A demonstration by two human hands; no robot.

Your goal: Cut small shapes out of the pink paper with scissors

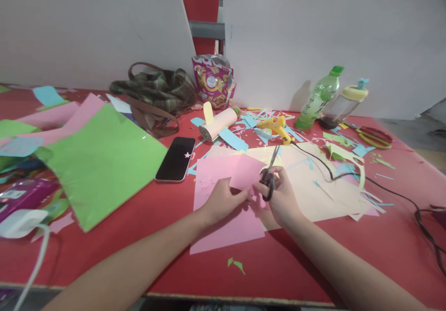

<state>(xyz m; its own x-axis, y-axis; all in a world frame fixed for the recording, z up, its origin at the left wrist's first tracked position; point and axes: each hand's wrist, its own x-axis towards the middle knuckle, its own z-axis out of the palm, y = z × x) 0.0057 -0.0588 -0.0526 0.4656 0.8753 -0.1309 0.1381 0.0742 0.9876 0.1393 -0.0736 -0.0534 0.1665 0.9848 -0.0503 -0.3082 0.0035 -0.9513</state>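
My left hand (pixel 226 199) pinches a small piece of pink paper (pixel 246 169) between thumb and fingers. Black-handled scissors (pixel 267 181) are in my right hand (pixel 282 192), blades pointing up and away from me. The fingertips of both hands come close together at the lower edge of the small pink piece. Beneath them lies a larger pink sheet (pixel 223 236) with tiny pink scraps on it. A cream sheet (pixel 313 204) spreads under and to the right of my right hand.
A phone (pixel 175 159) and a green sheet (pixel 108 162) lie left. Behind are a paper-wrapped tube (pixel 219 124), a yellow glue gun (pixel 275 126) with a black cord, a snack bag (pixel 213 81), a green bottle (pixel 318 100) and a jar (pixel 343 104). Red-handled scissors (pixel 374 136) lie right among paper scraps.
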